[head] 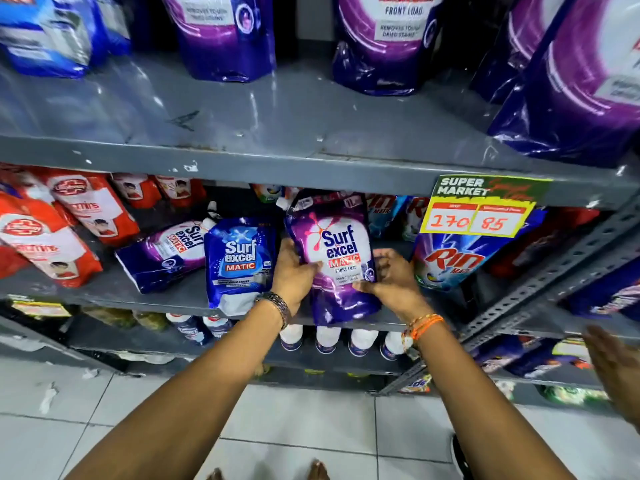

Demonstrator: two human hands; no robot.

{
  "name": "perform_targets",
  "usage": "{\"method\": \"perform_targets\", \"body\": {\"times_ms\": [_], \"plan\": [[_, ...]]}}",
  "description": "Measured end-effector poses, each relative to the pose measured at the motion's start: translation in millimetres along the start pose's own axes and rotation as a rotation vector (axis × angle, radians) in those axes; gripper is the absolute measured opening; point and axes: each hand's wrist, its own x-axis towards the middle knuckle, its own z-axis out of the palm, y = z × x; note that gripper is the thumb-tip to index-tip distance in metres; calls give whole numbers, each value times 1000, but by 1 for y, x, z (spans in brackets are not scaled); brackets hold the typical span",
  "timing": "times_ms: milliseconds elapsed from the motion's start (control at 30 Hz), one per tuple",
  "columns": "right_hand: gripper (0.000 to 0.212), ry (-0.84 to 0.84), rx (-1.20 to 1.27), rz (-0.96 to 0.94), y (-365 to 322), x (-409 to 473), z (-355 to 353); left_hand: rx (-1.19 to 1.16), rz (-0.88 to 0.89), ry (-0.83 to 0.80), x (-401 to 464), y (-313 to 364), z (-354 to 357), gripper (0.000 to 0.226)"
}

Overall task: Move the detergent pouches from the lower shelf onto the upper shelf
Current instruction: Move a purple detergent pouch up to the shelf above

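A purple Surf Excel Matic front-load pouch (337,258) stands upright at the front of the lower shelf (114,289). My left hand (294,275) grips its left side and my right hand (391,271) grips its right side. To its left stands a blue Surf Excel Matic pouch (239,265), and a second purple pouch (162,254) lies tilted beyond that. On the upper shelf (277,126) several large purple pouches (225,36) stand at the back, with bare grey shelf in front of them.
Red Lifebuoy packs (52,237) fill the lower shelf's left. Rin pouches (450,261) stand at the right behind a yellow price tag (478,209). White bottles (325,339) sit on the shelf below. Another person's hand (616,368) shows at the right edge. White tiled floor lies underfoot.
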Motion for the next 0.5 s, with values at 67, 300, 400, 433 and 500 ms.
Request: {"method": "perform_targets", "body": {"times_ms": [67,300,400,433,500], "plan": [[74,56,-18,-38,-3,4,4,57,76,-19,11,3,-1,50],[77,325,24,-106,-4,15,23,352,244,-43,59,5,-8,61],[79,392,33,-112,-1,19,29,423,286,-68,60,12,-2,56],[81,397,40,-114,-1,18,30,444,295,-76,58,14,-1,55],[82,387,39,-116,0,19,32,478,305,-88,59,17,-1,53]]}}
